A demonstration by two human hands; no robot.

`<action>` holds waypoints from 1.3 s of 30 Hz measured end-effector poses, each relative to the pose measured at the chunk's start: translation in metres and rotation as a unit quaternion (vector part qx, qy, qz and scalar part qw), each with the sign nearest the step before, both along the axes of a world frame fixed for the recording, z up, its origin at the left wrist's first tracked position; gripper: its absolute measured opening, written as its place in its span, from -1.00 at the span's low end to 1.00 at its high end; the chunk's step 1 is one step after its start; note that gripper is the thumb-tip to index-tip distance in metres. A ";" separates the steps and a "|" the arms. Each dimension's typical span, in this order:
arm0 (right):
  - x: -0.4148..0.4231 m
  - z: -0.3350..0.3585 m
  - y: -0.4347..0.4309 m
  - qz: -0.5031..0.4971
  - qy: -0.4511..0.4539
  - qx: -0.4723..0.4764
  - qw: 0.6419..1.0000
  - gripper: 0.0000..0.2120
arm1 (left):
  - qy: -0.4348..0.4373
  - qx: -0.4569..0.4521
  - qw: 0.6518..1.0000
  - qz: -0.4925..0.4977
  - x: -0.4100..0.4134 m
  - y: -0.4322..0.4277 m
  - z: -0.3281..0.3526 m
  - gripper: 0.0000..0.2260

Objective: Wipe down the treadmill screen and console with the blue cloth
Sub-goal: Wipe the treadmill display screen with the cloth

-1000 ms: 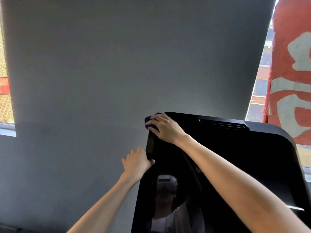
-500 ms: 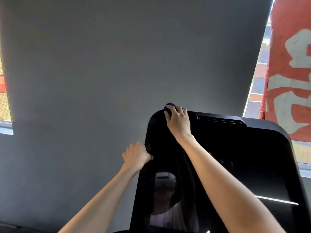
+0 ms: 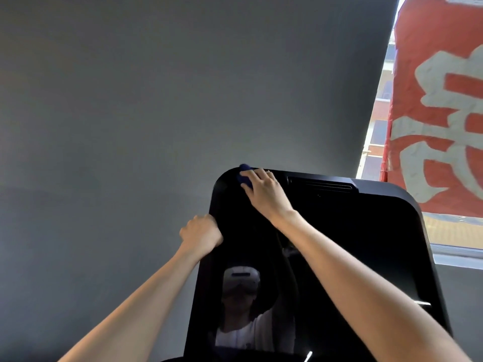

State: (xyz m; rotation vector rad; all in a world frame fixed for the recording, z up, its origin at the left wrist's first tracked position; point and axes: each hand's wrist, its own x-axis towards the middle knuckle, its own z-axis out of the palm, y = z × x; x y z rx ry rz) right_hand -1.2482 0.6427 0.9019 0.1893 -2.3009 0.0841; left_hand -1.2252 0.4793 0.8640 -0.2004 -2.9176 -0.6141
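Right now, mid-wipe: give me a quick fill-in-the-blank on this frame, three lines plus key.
1. The right-hand grip holds a ____ cloth at the top edge of the screen.
2. The left-hand grip clasps the screen's ____ edge.
3. The banner beside the window is white and ____.
Missing words: blue; left; red.

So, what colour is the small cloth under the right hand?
The small cloth is dark blue; the head view shows it.
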 end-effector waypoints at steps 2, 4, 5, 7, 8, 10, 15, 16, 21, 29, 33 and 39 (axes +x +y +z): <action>0.001 0.013 0.018 -0.064 -0.015 -0.009 0.998 -0.65 | 0.005 -0.001 1.000 0.003 0.001 -0.002 -0.003 -0.88; -0.006 0.031 0.026 -0.158 -0.040 -0.042 0.986 -0.65 | 0.004 0.007 1.000 0.006 -0.001 -0.003 -0.005 -0.92; -0.009 0.036 0.023 -0.175 -0.050 -0.051 0.982 -0.67 | 0.002 0.011 1.000 0.005 -0.002 -0.003 -0.005 -0.91; -0.011 0.040 0.011 -0.133 -0.073 -0.057 0.987 -0.69 | -0.007 0.014 1.000 -0.002 -0.002 -0.003 -0.002 -0.91; -0.010 0.039 0.009 -0.094 -0.080 -0.048 0.991 -0.70 | -0.011 0.009 1.000 -0.005 -0.001 -0.001 0.000 -0.87; -0.003 0.037 0.018 -0.043 -0.096 -0.022 0.994 -0.73 | -0.015 -0.011 1.000 -0.008 -0.001 0.003 0.003 -0.77; -0.006 0.058 0.075 -0.155 -0.093 -0.104 0.978 -0.73 | -0.049 -0.012 0.999 0.000 -0.007 0.005 0.007 -0.90; -0.005 0.060 0.090 -0.190 -0.105 -0.122 0.969 -0.73 | -0.058 -0.006 0.998 0.001 -0.008 0.004 0.007 -0.89; 0.024 0.056 0.121 -0.229 -0.071 -0.154 0.959 -0.71 | -0.080 0.028 0.996 0.013 -0.011 0.005 0.009 -0.79; 0.022 0.028 0.096 -0.041 -0.002 -0.042 0.998 -0.70 | -0.100 -0.017 0.994 0.029 -0.008 0.008 0.016 -0.83; 0.033 0.035 0.157 -0.238 0.006 -0.151 0.959 -0.72 | -0.109 -0.001 0.993 0.034 -0.012 0.006 0.013 -0.82; 0.033 0.032 0.140 -0.208 0.016 -0.171 0.963 -0.72 | -0.063 0.005 0.997 0.037 -0.009 0.008 0.009 -0.82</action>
